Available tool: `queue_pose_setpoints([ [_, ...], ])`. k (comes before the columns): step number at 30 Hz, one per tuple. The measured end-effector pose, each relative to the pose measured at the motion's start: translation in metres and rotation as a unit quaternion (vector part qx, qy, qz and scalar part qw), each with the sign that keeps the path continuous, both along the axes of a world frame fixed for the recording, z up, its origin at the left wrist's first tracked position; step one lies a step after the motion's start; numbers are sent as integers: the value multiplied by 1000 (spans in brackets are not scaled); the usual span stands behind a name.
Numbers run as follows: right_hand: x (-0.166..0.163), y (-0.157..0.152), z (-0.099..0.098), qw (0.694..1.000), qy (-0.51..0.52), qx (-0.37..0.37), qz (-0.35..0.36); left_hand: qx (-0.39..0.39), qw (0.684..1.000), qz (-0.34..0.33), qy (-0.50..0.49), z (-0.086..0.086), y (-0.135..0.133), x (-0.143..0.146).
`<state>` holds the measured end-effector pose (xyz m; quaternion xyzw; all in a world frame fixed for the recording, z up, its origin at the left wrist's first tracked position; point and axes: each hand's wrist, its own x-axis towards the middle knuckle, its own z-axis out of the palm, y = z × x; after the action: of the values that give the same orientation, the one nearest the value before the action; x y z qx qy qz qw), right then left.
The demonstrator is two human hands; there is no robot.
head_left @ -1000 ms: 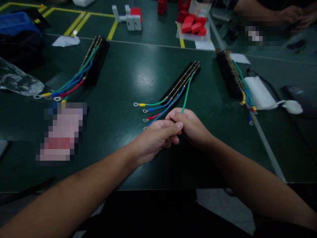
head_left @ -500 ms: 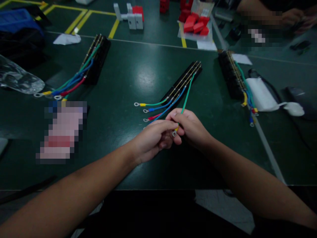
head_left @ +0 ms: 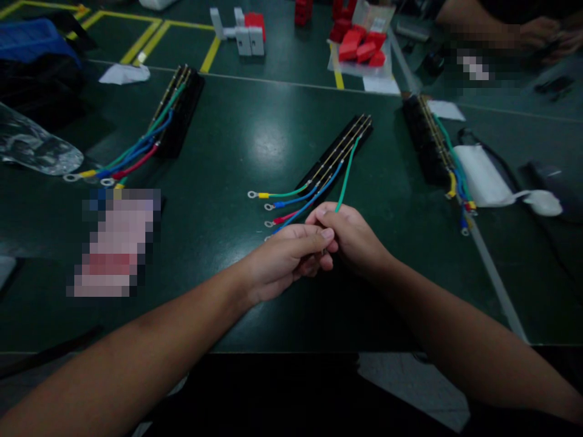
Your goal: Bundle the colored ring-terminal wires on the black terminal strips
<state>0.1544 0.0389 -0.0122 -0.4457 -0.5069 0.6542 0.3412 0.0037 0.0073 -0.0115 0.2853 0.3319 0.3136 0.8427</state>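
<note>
A black strip with brass bars point(head_left: 340, 149) lies slanted on the dark green table in front of me. From it run a green wire with a yellow-sleeved ring terminal point(head_left: 263, 195), blue wires point(head_left: 298, 199) and a red-sleeved one point(head_left: 279, 221). Another green wire point(head_left: 348, 176) comes down from its far end into my hands. My right hand point(head_left: 348, 233) is closed on this wire. My left hand point(head_left: 298, 252) pinches the wire's lower end, thumb against the right fingers. The ring terminal there is mostly hidden behind the left thumb.
Similar wired strips lie at the left point(head_left: 182, 109) and right point(head_left: 426, 139). A blurred-out flat object point(head_left: 116, 243) is left of my hands. Red parts point(head_left: 362, 45) sit on a plastic bag at the back. Another person's hands point(head_left: 542, 36) are at the far right.
My left thumb has moved over the green wire's ring terminal, which showed between my hands before. My right hand keeps its grip on the wire.
</note>
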Motion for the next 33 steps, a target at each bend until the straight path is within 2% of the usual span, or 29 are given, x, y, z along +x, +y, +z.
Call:
queue_pose_setpoints([
  [6, 1, -2, -1, 1000, -20, -9, 3, -4, 1000, 2, 12, 2, -1, 1],
  [13, 0, -1, 1, 1000, 16, -6, -4, -7, 1000, 5, 8, -3, -1, -2],
  [23, 1, -2, 2, 1000, -25, -7, -3, -11, 1000, 0, 15, 3, -1, 1],
  [33, 0, -2, 4, 1000, -6, 4, -13, -7, 1000, 13, 8, -3, 1, 1],
])
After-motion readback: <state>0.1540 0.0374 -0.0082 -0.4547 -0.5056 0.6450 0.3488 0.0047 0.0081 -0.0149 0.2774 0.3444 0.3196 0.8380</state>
